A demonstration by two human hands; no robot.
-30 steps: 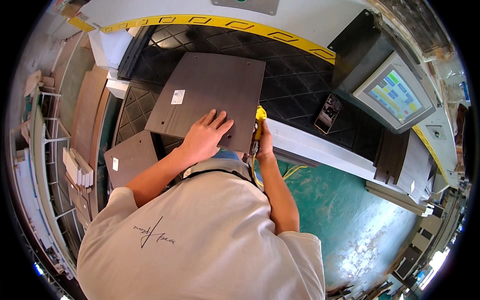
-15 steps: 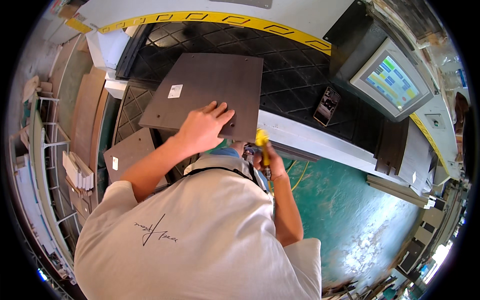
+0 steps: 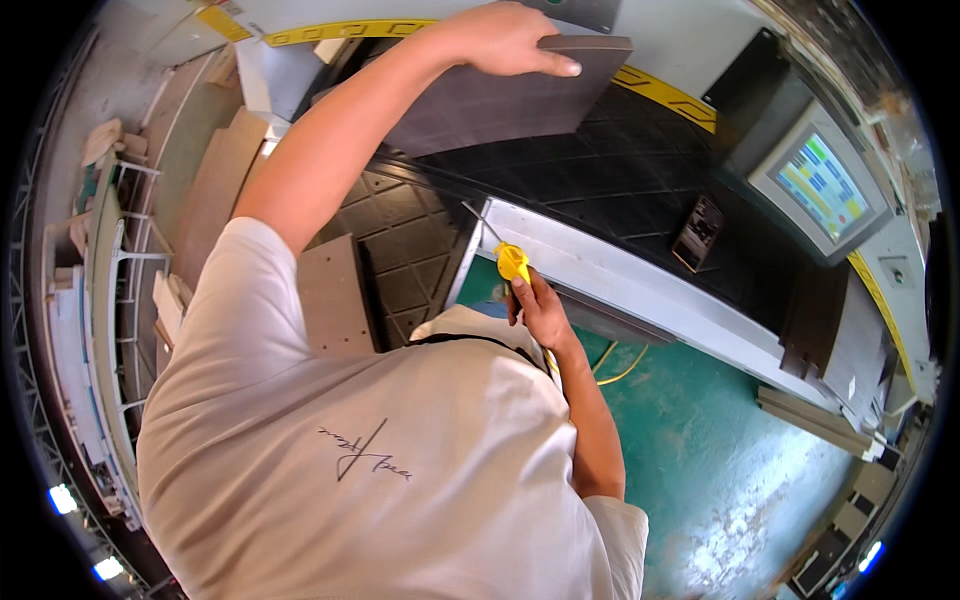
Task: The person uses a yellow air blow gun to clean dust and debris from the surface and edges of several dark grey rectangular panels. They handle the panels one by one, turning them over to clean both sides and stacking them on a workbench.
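Observation:
A dark brown panel stands tilted up on its edge over the black padded machine bed. My left hand grips its raised upper edge, the thumb on the side toward me and the fingers partly hidden behind it. Lower down, in front of my body, my right hand is wrapped round a yellow air blow gun. Its thin metal nozzle points up and to the left, at the corner of the bed's white metal front beam, apart from the panel.
Another drilled brown panel rests at my left on the padded side support. A phone lies on the bed, near a control screen. A yellow hose hangs over the green floor. Dark boards are stacked at the right.
The panel, flat on the bed before, is now tilted up on edge and farther away. My left hand has gone from its face to its upper edge. The blow gun's nozzle has swung into view.

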